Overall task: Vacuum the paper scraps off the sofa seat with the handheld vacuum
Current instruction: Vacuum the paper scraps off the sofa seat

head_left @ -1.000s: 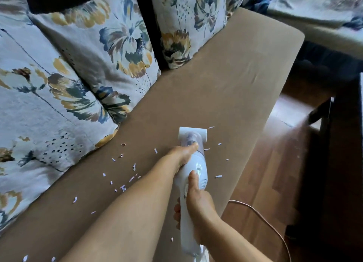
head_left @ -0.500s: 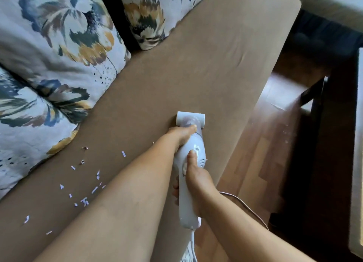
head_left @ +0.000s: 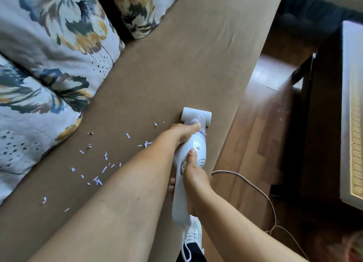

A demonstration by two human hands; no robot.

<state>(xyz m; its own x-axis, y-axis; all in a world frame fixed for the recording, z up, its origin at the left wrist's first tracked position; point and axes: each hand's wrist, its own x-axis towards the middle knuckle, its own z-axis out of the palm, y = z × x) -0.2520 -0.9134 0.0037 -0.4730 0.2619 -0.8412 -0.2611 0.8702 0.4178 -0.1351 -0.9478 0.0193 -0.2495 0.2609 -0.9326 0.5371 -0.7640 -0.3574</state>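
Note:
A white handheld vacuum lies nozzle-down on the brown sofa seat, near the seat's front edge. Its wide nozzle head points away from me. My left hand grips the vacuum's front body just behind the nozzle. My right hand grips the handle, thumb lying along the top near the switch. Several white paper scraps are scattered on the seat to the left of the vacuum, partly hidden under my left forearm.
Floral cushions line the sofa back on the left. A wooden floor runs to the right, with the vacuum's white cord trailing over it. A dark table stands at the right. My white shoe shows below the handle.
The vacuum has swept over the scraps that lay to its right near the front edge; they are gone. The view has shifted, so the remaining scraps sit to the left.

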